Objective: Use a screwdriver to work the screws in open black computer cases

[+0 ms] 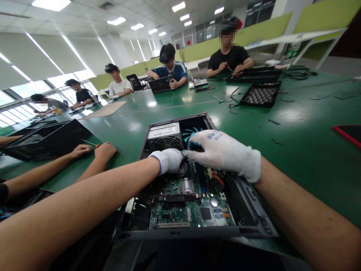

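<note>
An open computer case (197,232) lies at the table's near edge, with a green motherboard (175,216) inside. At its far end are a power supply (164,131) and a blue fan (191,132). Both of my hands wear white gloves. My left hand (170,160) is over the black processor cooler, its fingers curled; what they hold, if anything, is hidden. Beside it my right hand (217,148) reaches in from the right, thumb and fingers bent and apart near the blue fan. Coloured cables (217,180) lie below my right hand.
On the green table (296,158), a black tray of screws (260,94) stands at the back right, near loose cables. A red-edged black object (349,133) is at far right. At left, a neighbour's hands (104,152) are near a screwdriver and another case (47,139). Several people sit opposite.
</note>
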`<move>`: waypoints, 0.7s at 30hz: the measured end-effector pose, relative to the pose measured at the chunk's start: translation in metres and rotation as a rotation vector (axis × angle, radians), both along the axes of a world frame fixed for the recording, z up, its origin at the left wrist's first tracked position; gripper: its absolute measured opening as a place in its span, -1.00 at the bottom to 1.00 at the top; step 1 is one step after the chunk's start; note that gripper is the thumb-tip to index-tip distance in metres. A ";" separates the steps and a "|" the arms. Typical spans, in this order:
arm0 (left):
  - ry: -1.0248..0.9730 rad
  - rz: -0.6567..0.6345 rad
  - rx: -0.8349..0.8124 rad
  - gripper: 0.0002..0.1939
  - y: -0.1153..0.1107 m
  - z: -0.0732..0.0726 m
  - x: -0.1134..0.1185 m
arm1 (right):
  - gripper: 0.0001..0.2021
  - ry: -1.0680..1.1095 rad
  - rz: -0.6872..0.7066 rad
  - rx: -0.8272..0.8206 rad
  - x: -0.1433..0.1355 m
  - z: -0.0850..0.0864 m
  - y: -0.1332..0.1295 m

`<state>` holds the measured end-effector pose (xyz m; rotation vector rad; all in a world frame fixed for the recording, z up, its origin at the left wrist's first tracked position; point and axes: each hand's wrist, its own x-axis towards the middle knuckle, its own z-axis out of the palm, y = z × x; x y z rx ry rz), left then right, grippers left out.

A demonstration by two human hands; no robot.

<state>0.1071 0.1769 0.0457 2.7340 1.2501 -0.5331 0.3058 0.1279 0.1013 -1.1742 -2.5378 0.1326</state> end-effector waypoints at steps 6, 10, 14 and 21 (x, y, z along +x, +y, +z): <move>0.104 -0.029 -0.026 -0.54 0.000 0.005 0.005 | -0.52 0.006 -0.014 0.006 0.000 0.000 0.000; 0.127 -0.026 -0.024 -0.50 0.000 0.006 0.005 | -0.51 -0.004 -0.017 0.005 0.001 -0.001 0.000; 0.145 -0.027 -0.026 -0.50 -0.001 0.006 0.006 | -0.52 -0.012 -0.012 0.014 0.000 -0.001 0.000; 0.168 -0.036 -0.035 -0.50 0.000 0.005 0.006 | -0.56 -0.034 0.000 0.004 -0.001 0.002 -0.002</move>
